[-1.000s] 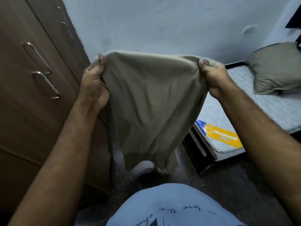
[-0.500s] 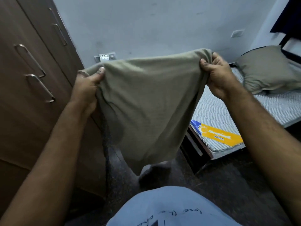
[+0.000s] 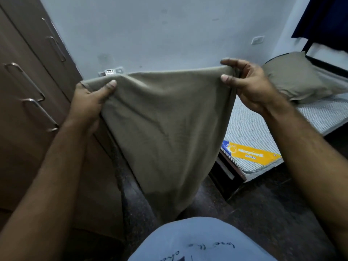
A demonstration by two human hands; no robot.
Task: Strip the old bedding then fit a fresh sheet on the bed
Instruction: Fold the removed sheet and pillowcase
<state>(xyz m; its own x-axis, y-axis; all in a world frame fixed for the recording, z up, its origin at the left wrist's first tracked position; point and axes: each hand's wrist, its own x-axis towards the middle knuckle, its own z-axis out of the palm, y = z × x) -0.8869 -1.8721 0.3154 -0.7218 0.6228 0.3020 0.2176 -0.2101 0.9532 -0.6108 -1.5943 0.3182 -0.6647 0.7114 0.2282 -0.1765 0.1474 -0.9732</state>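
An olive-green piece of bedding (image 3: 165, 129) hangs in front of me, stretched between both hands. My left hand (image 3: 90, 102) grips its upper left corner, thumb on the near face. At the upper right corner my right hand (image 3: 248, 83) pinches the top edge between thumb and fingers. The cloth's lower end hangs down to just above the floor. To the right lies the bare striped mattress (image 3: 254, 129) with a yellow and blue label (image 3: 250, 154). A pillow in an olive cover (image 3: 301, 80) rests on the mattress at the far right.
A brown wardrobe (image 3: 28, 110) with metal handles stands close on my left. The pale wall (image 3: 160, 34) with a socket plate (image 3: 111, 71) is straight ahead. Dark floor (image 3: 263, 204) lies between me and the dark bed frame (image 3: 226, 172). A dark curtain (image 3: 327, 21) hangs top right.
Both hands have lowered the cloth, uncovering the wall socket behind it. My right hand's hold has loosened to a pinch on the top edge.
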